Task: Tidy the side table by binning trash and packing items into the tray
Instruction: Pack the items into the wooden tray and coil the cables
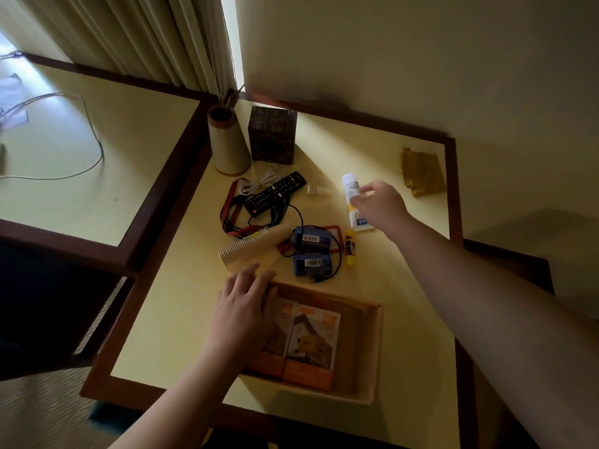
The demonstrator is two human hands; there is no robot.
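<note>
Left hand (241, 306) lying flat with straight fingers on the near-left rim of the shallow tan cardboard tray (372, 348), gripping nothing, seemingly steadying it. Inside the tray, just right of that hand, two orange-and-white printed packets (311, 341) side by side, already packed. Beyond the fingertips, a ribbed stack of tan paper cups (251, 251) on its side on the pale yellow table (405, 319). Farther out, a cream cone-shaped vase with a brown rim (227, 144) and a dark patterned tissue box (272, 136), then a black remote control (275, 192) on a tangle of red and black cords (233, 218) with a white cable (259, 184). Between the two hands, two blue battery packs with barcode labels (311, 251) and a small yellow glue stick (350, 251); a small clear item lies farther out, too blurred to name.

Right hand (379, 205) reaching out over a white squeeze tube with a blue label (351, 202), fingers loosely bent and motion-blurred; cannot tell whether closed on the tube or merely touching. Beyond and right of that hand, a crumpled mustard-yellow cloth (421, 173) near the table's far edge.

Step in hand, by judgement: collecting the tube for the tray. Next move likely calls for a firm grip round the tube's body, then a carry back toward the tray's open right half.
</note>
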